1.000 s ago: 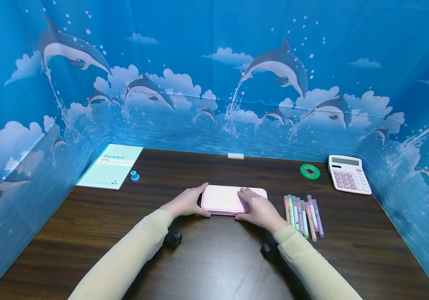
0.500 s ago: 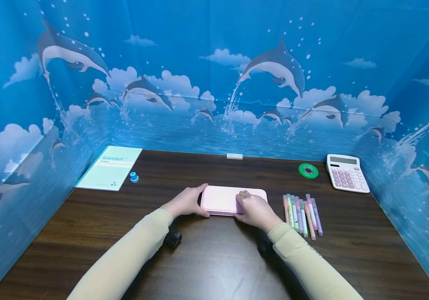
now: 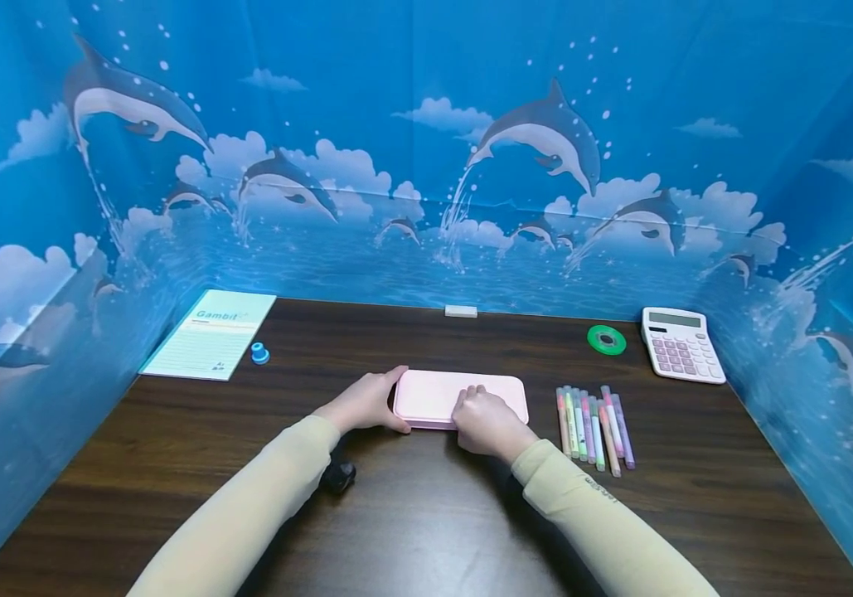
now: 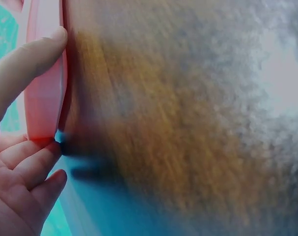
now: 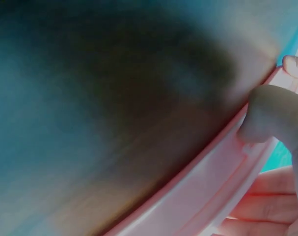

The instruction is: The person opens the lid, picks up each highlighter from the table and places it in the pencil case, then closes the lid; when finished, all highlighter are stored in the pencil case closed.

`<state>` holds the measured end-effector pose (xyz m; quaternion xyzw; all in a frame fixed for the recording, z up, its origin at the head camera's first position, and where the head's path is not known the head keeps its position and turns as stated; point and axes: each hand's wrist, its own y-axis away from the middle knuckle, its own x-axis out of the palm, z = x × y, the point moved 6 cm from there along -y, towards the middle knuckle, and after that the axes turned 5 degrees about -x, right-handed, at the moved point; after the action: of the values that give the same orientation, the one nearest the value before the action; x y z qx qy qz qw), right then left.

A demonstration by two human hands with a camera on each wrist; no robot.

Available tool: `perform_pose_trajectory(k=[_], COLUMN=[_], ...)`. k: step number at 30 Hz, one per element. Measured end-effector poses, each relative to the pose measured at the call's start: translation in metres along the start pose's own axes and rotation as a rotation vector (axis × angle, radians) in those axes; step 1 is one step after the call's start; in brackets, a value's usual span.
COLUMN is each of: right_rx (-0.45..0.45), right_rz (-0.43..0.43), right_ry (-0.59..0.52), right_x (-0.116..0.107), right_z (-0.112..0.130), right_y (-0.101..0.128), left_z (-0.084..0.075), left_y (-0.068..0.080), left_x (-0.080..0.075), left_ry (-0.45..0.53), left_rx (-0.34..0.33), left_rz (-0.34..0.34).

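A pink, flat pencil case [image 3: 426, 396] with rounded corners lies lid-up in the middle of the dark table. Around its left end my left hand [image 3: 368, 402] holds on; in the left wrist view the thumb [image 4: 43, 51] lies along the front side and the fingers touch the end. My right hand [image 3: 491, 423] is at the front edge, right of the middle, with its fingers curled in over the lid. The right wrist view has its thumb [image 5: 266, 115] pressing on the case's side [image 5: 203, 177], by a small notch. The lid looks closed.
Several pastel markers [image 3: 590, 427] lie right of the case. Farther back are a green tape roll [image 3: 607, 340], a calculator [image 3: 683, 344] and a white block [image 3: 461, 312]. At the back left are a booklet [image 3: 210, 334] and a small blue object [image 3: 259, 353]. A dolphin-print curtain [image 3: 411, 166] surrounds the table.
My right hand has slid a little left along the case, and its fingers have curled in from lying spread on the lid. My left hand keeps its hold. The head view has shifted slightly.
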<state>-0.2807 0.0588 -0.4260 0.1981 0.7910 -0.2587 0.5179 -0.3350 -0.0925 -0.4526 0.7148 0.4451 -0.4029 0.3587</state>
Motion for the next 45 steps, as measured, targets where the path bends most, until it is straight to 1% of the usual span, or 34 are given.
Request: perform_pose_trajectory(k=[5, 6, 8, 12, 17, 20, 25, 28, 32, 38, 40, 45], right_rx=[0.005, 0.007, 0.007, 0.000, 0.047, 0.071, 0.095, 0.139, 0.230, 0.434, 0.489, 0.525], right_rz=[0.068, 0.068, 0.057, 0.032, -0.022, -0.055, -0.070, -0.055, -0.053, -0.103, -0.127, -0.162], right_ry=[-0.021, -0.019, -0.017, -0.049, -0.150, -0.225, -0.306, -0.338, -0.378, -0.408, -0.420, -0.468], right_x=[0.002, 0.002, 0.002, -0.002, -0.005, -0.005, -0.005, -0.006, -0.010, -0.014, -0.015, -0.017], right_z=[0.002, 0.002, 0.002, 0.000, -0.015, -0.025, -0.034, -0.038, -0.047, -0.069, -0.075, -0.088], right_y=[-0.002, -0.002, -0.002, -0.001, 0.006, 0.011, 0.015, 0.017, 0.021, 0.029, 0.031, 0.034], left_z=[-0.003, -0.004, -0.004, -0.003, 0.001, 0.003, 0.003, 0.003, 0.004, 0.005, 0.005, 0.005], left_y=[0.000, 0.000, 0.001, 0.001, 0.001, 0.001, 0.003, 0.005, 0.006, 0.008, 0.008, 0.007], left_x=[-0.001, -0.001, -0.001, 0.000, 0.001, 0.000, 0.001, 0.004, 0.005, 0.004, 0.005, 0.007], left_ry=[-0.002, 0.000, -0.004, -0.016, -0.010, 0.004, 0.045, 0.074, 0.086, 0.105, 0.111, 0.112], left_rx=[0.001, 0.000, -0.002, 0.003, -0.015, -0.029, -0.040, -0.052, -0.041, -0.031, -0.029, -0.016], left_rz=[-0.001, 0.001, 0.004, 0.008, 0.023, 0.018, 0.025, 0.036, 0.019, -0.004, -0.011, -0.027])
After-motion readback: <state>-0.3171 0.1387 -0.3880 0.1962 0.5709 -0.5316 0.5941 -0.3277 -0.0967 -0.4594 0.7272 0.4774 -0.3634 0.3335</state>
